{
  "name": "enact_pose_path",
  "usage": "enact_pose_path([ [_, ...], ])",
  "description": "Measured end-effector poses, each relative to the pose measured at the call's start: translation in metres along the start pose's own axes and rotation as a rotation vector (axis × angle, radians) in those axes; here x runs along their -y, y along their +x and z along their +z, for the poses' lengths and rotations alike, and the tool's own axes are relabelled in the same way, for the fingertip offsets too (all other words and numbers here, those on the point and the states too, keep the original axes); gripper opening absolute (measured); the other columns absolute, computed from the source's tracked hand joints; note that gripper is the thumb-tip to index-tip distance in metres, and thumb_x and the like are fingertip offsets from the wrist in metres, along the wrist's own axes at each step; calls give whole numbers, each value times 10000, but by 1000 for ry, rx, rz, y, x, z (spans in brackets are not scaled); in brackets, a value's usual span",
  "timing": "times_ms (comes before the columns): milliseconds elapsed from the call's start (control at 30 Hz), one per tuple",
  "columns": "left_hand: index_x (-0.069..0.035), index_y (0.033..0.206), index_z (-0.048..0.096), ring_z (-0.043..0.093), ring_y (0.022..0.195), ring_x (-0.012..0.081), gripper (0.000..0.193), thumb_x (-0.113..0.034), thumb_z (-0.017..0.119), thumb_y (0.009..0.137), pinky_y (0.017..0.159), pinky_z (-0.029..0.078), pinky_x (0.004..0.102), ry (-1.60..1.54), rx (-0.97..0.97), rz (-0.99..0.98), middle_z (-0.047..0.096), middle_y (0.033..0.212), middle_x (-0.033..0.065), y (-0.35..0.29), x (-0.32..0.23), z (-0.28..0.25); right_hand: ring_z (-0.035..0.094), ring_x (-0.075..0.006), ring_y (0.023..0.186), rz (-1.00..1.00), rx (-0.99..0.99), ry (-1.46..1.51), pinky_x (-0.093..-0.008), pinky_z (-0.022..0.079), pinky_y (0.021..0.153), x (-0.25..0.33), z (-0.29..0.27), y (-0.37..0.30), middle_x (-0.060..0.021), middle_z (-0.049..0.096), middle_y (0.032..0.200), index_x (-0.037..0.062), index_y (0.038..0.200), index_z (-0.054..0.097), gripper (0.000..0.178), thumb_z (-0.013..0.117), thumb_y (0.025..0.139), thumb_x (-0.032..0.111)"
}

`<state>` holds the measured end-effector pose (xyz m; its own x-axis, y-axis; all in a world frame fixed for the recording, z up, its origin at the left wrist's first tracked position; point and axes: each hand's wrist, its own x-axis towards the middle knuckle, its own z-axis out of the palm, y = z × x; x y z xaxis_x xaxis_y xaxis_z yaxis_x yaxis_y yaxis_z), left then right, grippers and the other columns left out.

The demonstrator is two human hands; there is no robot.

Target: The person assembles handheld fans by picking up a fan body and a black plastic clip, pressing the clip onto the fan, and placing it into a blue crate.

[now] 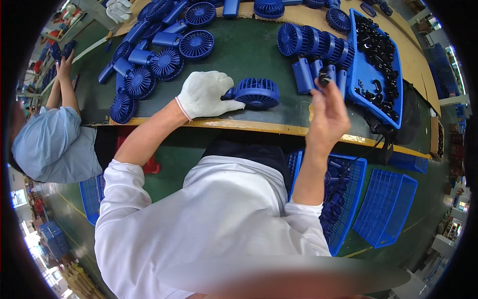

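Note:
My left hand (pixel 206 94), in a white glove, is closed round the handle of a blue handheld fan (pixel 257 93) near the table's front edge. The fan's round head points right, and the glove hides most of its handle. Bare, my right hand (pixel 328 112) is raised over the table edge, pinching a small black plastic part (pixel 324 79) between its fingertips. Behind those fingertips stands a row of several blue fans (pixel 313 42), their handles toward me. A blue tray (pixel 366 97) of small black parts lies to the right of that hand.
Many blue fans (pixel 167 64) lie in a pile at the left of the green table (pixel 239 45). Below the table's right side are a blue crate (pixel 356 194) with fans and another blue crate (pixel 386 207). A co-worker in light blue (pixel 55 144) works at the left.

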<state>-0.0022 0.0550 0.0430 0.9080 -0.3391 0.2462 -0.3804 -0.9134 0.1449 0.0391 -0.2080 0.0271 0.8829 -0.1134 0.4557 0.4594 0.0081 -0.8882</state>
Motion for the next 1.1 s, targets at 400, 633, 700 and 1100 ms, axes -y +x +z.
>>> enact_pose_path([
  [400,49,1064,607,638,965,182,282,-192,577,920,869,507,312,-1669,-464,-499,657,966,107,1,-31,15,638,-177,868,-98,114,142,-280,543,747,28,63,-49,-148,607,1073,-102,1024,620,206,681,829,-78],
  [633,4,823,663,648,634,171,336,-330,642,795,588,503,323,-1213,-280,-535,655,680,97,-3,-59,-14,619,-139,663,270,188,527,-228,511,500,38,84,-53,-73,577,987,-85,987,640,139,661,886,8],
  [700,-17,779,670,654,607,235,359,-376,680,760,574,508,325,-803,-398,-393,663,676,123,-1,-60,-14,554,-96,605,258,167,530,-201,438,444,28,85,-53,-58,567,974,-87,954,646,114,661,888,5],
  [1100,20,877,678,590,603,122,299,-272,639,823,583,473,300,-873,-312,-387,635,662,105,-3,-48,6,567,-158,997,552,336,508,-305,434,910,-7,89,-50,-98,621,1080,-10,1148,603,603,412,995,542],
])
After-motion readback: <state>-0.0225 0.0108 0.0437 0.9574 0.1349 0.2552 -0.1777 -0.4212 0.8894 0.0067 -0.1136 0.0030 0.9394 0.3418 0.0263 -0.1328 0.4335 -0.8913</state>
